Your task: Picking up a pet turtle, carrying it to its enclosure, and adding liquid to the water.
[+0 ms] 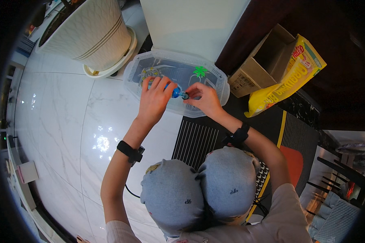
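My left hand grips a small clear bottle of blue liquid, which is tilted on its side with its neck to the right. At that neck, the thumb and fingers of my right hand pinch a dark round cap. Whether the cap is on the neck or just off it, I cannot tell. Both hands are above a translucent plastic tub. Inside it, a green plastic palm tree stands at the right. A round patterned piece with yellow spots lies at the left, partly behind my left hand.
A large white planter on a saucer stands back left. To the right are an open cardboard box and a yellow printed bag. A white panel rises behind the tub. Black ribbed mat and marble tile form the floor.
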A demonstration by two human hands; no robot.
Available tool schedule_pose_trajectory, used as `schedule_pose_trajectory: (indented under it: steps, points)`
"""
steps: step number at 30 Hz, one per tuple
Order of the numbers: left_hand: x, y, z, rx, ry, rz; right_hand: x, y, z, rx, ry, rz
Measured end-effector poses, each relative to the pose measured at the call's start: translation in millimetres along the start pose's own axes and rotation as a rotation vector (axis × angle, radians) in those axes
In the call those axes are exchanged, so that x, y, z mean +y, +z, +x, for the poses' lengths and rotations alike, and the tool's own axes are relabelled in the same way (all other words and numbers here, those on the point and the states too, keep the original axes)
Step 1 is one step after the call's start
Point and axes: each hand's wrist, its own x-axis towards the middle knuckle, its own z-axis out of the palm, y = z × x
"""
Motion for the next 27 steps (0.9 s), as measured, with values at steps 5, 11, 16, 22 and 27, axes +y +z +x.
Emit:
schedule_pose_trajectory:
  steps: [5, 11, 16, 22, 27]
  points:
    - [1.8, 2.3, 0.7, 0.013, -0.032, -0.036, 0.9, -1.9, -0.7, 0.003, 0.002, 0.035]
    - [0.9, 2.3, -0.9, 0.017, -0.044, -0.035, 2.4, -1.9, -1.2, -0.006, -0.021, 0.014]
    - [2.2, 2.2, 0.1, 0.000, -0.091, -0.089, 4.8, -2.5, -1.3, -0.005, -0.021, 0.056]
    - [1.9, 5.0, -1.3, 0.001, -0.084, -0.075, 2.4, -1.5, -1.6, -0.007, -0.007, 0.053]
    - [0.3, 6.4, 0.6, 0.005, -0.075, -0.073, 4.3, -2.3, -1.7, -0.003, -0.019, 0.038]
